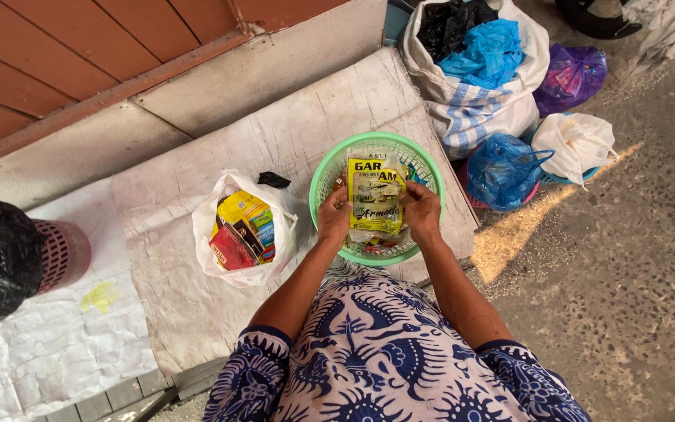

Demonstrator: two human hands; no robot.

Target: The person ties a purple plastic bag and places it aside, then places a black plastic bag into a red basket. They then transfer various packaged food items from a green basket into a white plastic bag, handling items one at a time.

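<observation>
Both hands hold one yellow packet (376, 195) upright over the green basket (330, 176): the left hand (334, 214) pinches its left edge and the right hand (421, 209) its right edge, fingers closed on it. A few small things already lie in the basket under the packet, though I cannot tell what they are. Just to the left, a white plastic bag (208, 227) sits open on the pale mat (197, 312) with several colourful packets (242, 230) inside, so the sorting looks only partly done.
</observation>
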